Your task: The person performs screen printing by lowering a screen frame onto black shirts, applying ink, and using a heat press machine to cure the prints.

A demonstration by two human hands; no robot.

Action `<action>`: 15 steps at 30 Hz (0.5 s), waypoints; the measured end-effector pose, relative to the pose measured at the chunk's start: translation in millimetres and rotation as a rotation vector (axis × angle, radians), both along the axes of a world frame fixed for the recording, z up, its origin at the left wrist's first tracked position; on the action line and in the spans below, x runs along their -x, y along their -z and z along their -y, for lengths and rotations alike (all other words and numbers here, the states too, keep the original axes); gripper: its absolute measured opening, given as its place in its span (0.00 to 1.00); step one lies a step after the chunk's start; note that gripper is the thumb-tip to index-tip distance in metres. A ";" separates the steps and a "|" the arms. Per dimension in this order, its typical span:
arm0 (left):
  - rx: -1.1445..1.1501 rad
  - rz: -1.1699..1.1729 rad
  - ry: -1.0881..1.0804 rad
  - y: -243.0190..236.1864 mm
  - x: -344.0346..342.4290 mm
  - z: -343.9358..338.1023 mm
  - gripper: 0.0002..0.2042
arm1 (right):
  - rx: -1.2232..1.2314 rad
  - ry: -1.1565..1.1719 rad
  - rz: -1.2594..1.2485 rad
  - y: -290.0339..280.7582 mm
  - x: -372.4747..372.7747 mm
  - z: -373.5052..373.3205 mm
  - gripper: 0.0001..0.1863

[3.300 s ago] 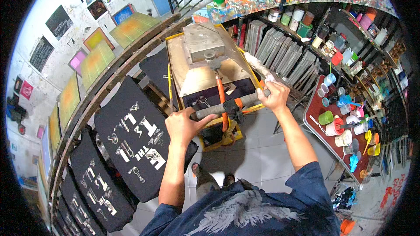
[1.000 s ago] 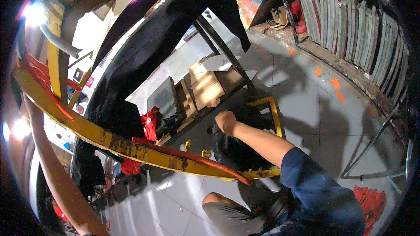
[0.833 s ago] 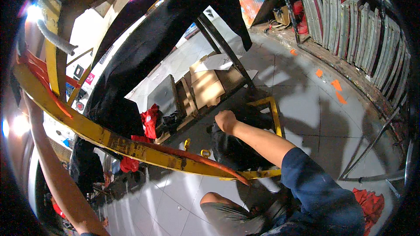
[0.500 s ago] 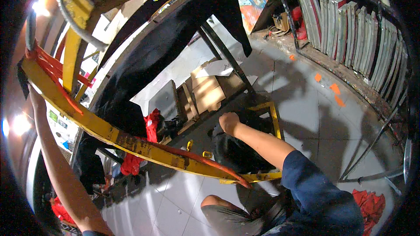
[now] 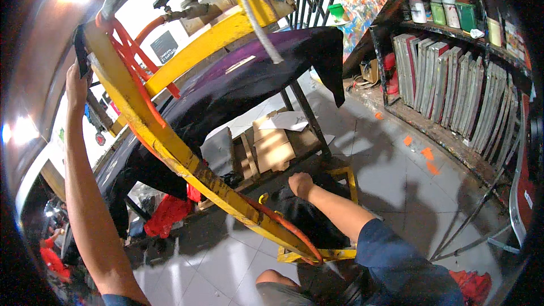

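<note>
A long curved yellow metal bar (image 5: 187, 173), worn and dark-stained, runs from the upper left down to the floor stand. At its upper end my left hand (image 5: 77, 89) is closed around a black strip of material (image 5: 80, 51). My right hand (image 5: 301, 186) is a closed fist just over black fabric (image 5: 310, 207) bunched low at the yellow base frame (image 5: 352, 190); whatever it holds is hidden. A black garment (image 5: 243, 76) with a purple patch lies draped over a surface beyond the bar. Orange hoses (image 5: 150, 105) hang along the bar, and a grey cable (image 5: 258, 22) dangles above the garment.
Thin grey-edged frames (image 5: 453, 85) stand upright in a dark rack at the right, with paint containers (image 5: 447, 11) above. Below the garment lie cardboard pieces (image 5: 275, 144) on a low shelf. Red cloth (image 5: 170, 215) hangs beside it. Orange scraps (image 5: 428, 153) dot the tiled floor.
My view has tilted up, so more of the upper fittings and shelf shows. My left hand still grips the black strip, and my right fist remains over the black fabric.
</note>
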State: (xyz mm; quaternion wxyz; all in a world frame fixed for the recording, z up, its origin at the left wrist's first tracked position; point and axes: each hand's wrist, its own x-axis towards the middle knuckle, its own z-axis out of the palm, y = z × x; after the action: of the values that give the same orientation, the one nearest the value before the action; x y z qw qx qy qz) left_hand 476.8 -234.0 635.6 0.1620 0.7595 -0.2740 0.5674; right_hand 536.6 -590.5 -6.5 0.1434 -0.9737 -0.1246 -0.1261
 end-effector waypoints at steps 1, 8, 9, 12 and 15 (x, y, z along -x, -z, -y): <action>-0.042 0.017 0.030 -1.0 -0.9 0.4 0.08 | 0.004 0.000 -0.013 -1.2 -1.0 -2.0 0.07; -0.173 0.055 -0.187 -14.0 -2.6 1.5 0.27 | 0.065 -0.051 -0.040 -17.7 9.1 -3.3 0.11; -0.183 0.078 -0.188 -16.5 -6.8 3.1 0.27 | 0.070 -0.048 -0.063 -18.6 7.1 5.0 0.14; -0.174 0.059 -0.195 -7.6 -8.5 6.3 0.27 | 0.069 -0.059 -0.164 -28.9 25.0 19.8 0.22; -0.040 -0.055 -0.148 8.1 -1.9 12.8 0.26 | -0.065 0.147 -0.143 -65.5 53.2 38.2 0.30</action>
State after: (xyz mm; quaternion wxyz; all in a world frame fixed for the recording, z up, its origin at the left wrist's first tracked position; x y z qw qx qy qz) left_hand 478.7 -246.8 627.5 0.1120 0.7960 -0.2236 0.5511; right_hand 483.4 -628.7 59.0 0.1737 -0.9815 -0.0383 -0.0706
